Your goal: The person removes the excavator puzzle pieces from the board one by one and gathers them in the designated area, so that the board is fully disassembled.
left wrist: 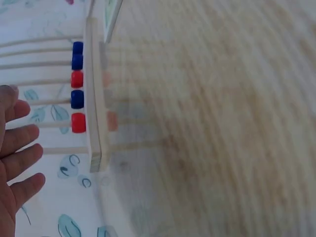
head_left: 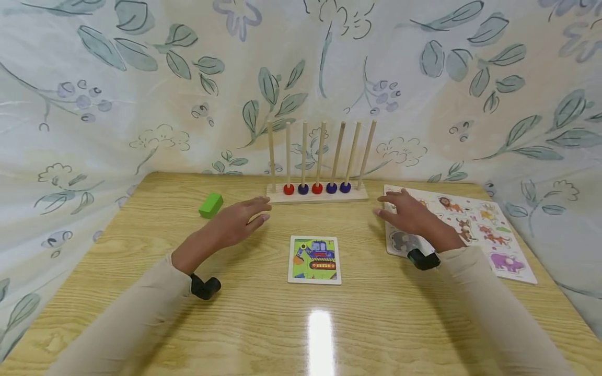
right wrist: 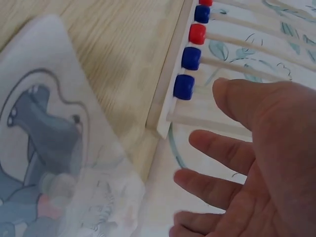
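A wooden peg rack (head_left: 324,197) stands at the back of the table, with several upright dowels. Red beads (head_left: 289,189) and blue beads (head_left: 303,189) sit low on the inner dowels, while both end dowels are bare. My left hand (head_left: 237,222) hovers in front of the rack's left end, fingers loosely extended and holding nothing. Over the left edge of an animal puzzle board (head_left: 470,222), my right hand (head_left: 414,214) is held with spread fingers and an empty palm. Between the hands lies a small square picture puzzle (head_left: 314,261) of an excavator.
A green block (head_left: 211,205) rests left of the left hand. Behind the wooden table (head_left: 263,329) hangs a floral cloth (head_left: 301,68), close to the rack's back. The puzzle board slants along the right side, partly under the right forearm.
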`<state>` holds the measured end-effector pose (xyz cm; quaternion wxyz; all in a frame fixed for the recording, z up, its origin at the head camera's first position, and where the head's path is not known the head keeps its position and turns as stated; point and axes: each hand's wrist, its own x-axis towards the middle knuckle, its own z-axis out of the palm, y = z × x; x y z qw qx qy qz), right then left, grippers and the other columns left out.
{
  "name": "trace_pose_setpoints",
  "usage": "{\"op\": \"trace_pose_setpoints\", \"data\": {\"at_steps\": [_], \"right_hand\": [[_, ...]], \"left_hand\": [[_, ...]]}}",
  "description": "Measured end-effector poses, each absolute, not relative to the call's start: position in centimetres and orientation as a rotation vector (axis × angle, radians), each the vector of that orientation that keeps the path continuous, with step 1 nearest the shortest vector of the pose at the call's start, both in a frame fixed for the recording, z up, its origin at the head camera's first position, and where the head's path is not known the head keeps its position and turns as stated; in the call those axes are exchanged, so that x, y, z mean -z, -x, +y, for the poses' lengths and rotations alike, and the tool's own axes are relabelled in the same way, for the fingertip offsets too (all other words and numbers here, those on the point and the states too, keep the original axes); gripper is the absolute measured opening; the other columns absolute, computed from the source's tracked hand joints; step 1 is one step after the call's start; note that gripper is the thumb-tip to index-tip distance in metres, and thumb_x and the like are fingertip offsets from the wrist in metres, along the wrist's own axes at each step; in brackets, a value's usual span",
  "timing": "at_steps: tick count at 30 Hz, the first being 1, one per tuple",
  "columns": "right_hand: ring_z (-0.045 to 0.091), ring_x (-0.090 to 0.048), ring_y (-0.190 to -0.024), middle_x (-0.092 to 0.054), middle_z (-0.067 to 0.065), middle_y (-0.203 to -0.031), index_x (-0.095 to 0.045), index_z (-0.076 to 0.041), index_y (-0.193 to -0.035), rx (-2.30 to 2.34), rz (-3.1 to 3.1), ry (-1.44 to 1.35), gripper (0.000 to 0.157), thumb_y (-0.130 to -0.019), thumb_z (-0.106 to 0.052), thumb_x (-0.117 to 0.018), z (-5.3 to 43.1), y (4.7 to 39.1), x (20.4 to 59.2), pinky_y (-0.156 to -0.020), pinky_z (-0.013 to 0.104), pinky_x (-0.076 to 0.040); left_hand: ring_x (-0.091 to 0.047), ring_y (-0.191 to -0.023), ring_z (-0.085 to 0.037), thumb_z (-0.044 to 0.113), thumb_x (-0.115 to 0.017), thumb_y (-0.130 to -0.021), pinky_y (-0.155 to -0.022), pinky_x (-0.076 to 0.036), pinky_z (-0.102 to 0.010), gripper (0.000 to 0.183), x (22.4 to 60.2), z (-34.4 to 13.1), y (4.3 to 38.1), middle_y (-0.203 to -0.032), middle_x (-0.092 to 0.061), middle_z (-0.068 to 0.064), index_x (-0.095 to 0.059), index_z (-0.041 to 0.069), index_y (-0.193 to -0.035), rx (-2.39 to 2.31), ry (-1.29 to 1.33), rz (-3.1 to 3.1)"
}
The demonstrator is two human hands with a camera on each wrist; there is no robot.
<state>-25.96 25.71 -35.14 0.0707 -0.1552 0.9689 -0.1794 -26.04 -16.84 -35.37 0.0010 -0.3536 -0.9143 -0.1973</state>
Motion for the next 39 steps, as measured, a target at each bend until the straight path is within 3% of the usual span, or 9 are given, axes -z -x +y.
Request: {"op": "trace_pose_setpoints", "data": {"at_steps": [5,8,17,26,39], "right_hand": [[0.047,-0.045,-0.124,-0.051,0.03,-0.134,-0.052,0.007,-0.135,0.595,2.899,0.529,0.044,-0.102,-0.023,-0.052,25.0,25.4,34.9,-0.097,0.061,-0.038],[0.045,-0.05,-0.12,-0.054,0.028,-0.131,-0.054,0.008,-0.133,0.603,2.893,0.544,0.043,-0.101,-0.022,-0.053,24.4,25.2,35.0,-0.094,0.058,-0.042],[0.044,-0.052,-0.12,-0.057,0.026,-0.129,-0.057,0.008,-0.13,0.694,2.862,0.588,0.039,-0.1,-0.016,-0.055,22.6,24.7,35.8,-0.095,0.056,-0.043],[0.033,-0.062,-0.104,-0.068,0.018,-0.114,-0.067,0.007,-0.117,0.776,2.87,0.696,0.028,-0.098,-0.012,-0.059,20.8,24.7,36.6,-0.088,0.049,-0.05],[0.023,-0.065,-0.096,-0.07,0.011,-0.109,-0.07,0.002,-0.115,0.88,2.86,0.836,0.026,-0.098,-0.015,-0.06,18.2,24.8,37.9,-0.084,0.043,-0.051]], "left_hand": [[-0.045,-0.131,-0.034,0.019,-0.05,-0.104,-0.104,-0.038,-0.049,0.036,35.6,-16.6,25.3,-0.141,-0.051,-0.018,-0.059,-0.002,-0.131,0.632,1.183,-2.809],[-0.047,-0.13,-0.032,0.015,-0.052,-0.102,-0.104,-0.039,-0.048,0.035,35.6,-16.4,24.6,-0.138,-0.053,-0.018,-0.059,-0.004,-0.131,0.69,1.202,-2.801],[-0.051,-0.127,-0.028,0.014,-0.054,-0.101,-0.101,-0.043,-0.043,0.037,36.6,-15.6,21.8,-0.135,-0.057,-0.014,-0.057,-0.003,-0.134,0.785,1.348,-2.766],[-0.034,-0.139,-0.027,0.013,-0.054,-0.101,-0.107,-0.034,-0.044,0.041,37.1,-13.8,19.7,-0.146,-0.046,-0.014,-0.052,0.0,-0.139,0.826,1.596,-2.87],[-0.03,-0.141,-0.027,0.006,-0.051,-0.101,-0.108,-0.034,-0.04,0.039,38.4,-11.6,18.5,-0.15,-0.04,-0.011,-0.052,0.0,-0.139,0.772,1.799,-2.844]]}}
